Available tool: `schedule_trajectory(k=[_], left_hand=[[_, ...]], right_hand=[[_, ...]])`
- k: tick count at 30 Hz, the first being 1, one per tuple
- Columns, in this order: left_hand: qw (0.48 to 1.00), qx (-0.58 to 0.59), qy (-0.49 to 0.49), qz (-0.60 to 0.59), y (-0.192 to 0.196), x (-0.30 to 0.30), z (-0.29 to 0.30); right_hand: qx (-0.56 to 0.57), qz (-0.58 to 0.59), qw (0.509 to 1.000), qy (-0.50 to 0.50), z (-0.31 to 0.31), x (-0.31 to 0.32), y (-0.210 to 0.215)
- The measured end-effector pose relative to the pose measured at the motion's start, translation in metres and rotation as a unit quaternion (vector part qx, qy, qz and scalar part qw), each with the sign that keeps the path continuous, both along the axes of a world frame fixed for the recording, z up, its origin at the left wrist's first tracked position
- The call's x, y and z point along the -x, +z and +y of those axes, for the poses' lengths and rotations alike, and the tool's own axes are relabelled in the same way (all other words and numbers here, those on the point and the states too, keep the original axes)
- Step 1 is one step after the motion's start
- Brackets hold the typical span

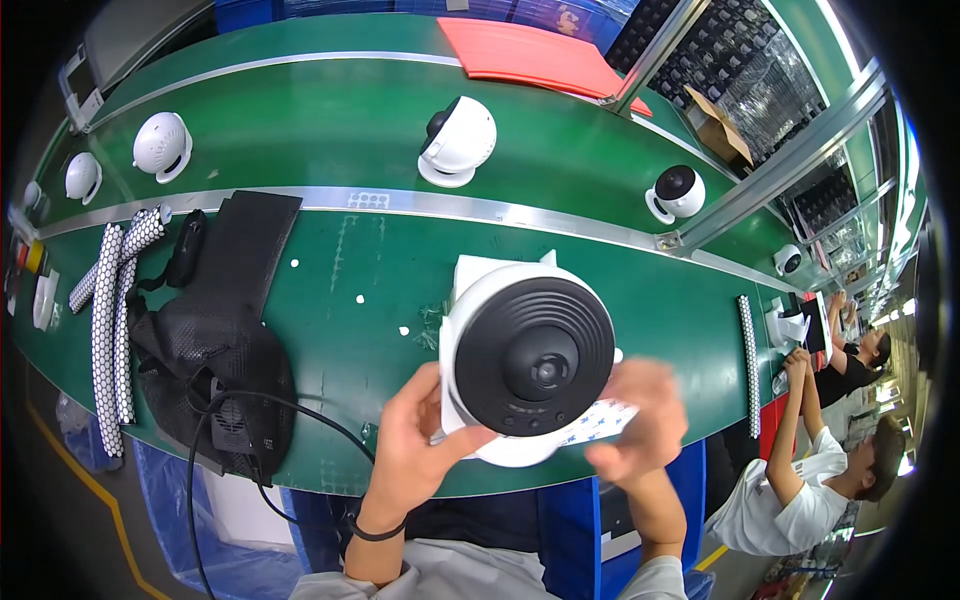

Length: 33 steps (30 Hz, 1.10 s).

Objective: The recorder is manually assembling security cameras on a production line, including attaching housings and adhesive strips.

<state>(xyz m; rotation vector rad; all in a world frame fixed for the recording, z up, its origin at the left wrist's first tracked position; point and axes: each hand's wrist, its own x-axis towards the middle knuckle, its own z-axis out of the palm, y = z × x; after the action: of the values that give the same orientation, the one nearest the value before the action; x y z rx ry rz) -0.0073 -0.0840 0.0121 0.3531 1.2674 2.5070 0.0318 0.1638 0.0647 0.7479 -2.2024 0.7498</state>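
Observation:
A white round security camera (470, 300) with a ringed black face (535, 360) and a dark lens in its middle sits in front of me. My left hand (415, 440) grips its lower left side, thumb across the front edge. By the lower right side is my right hand (645, 420), its fingers curled and smeared by motion. A white strip with blue marks (597, 425) runs from the camera's underside to between this thumb and fingers; whether they pinch it is unclear. Part of a white stand or base (478, 268) shows behind the camera.
Several similar cameras (465, 140) stand on the green conveyor (320, 120) beyond a metal rail. To the left lie a black mesh bag (215, 350), dotted tubes (105, 340) and a black cable (310, 412). Blue bins (570, 530) are below the table edge. People (790, 490) work at right.

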Motion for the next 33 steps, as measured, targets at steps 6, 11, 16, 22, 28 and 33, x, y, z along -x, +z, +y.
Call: schedule_trajectory(k=[6,11,16,22,28,33], left_hand=[[0.971,0.216,0.053,0.085,0.008,0.005,0.009],[0.917,0.308,0.184,0.176,0.007,0.012,0.036],[0.893,0.353,0.180,0.213,0.007,0.025,0.035],[0.856,0.399,0.219,0.243,0.006,0.027,0.044],[0.851,0.414,0.213,0.242,0.008,0.023,0.052],[0.863,0.398,0.198,0.240,0.009,0.022,0.051]], right_hand=[[-0.150,-0.219,0.962,-0.063,-0.036,0.039,0.065],[-0.194,-0.191,0.955,-0.120,-0.007,0.093,0.061],[-0.172,-0.041,0.942,-0.284,0.074,0.193,0.027],[-0.284,0.048,0.898,-0.331,0.127,0.267,-0.006],[-0.305,-0.087,0.870,-0.377,0.157,0.283,-0.033],[-0.301,-0.041,0.873,-0.382,0.144,0.278,-0.023]])
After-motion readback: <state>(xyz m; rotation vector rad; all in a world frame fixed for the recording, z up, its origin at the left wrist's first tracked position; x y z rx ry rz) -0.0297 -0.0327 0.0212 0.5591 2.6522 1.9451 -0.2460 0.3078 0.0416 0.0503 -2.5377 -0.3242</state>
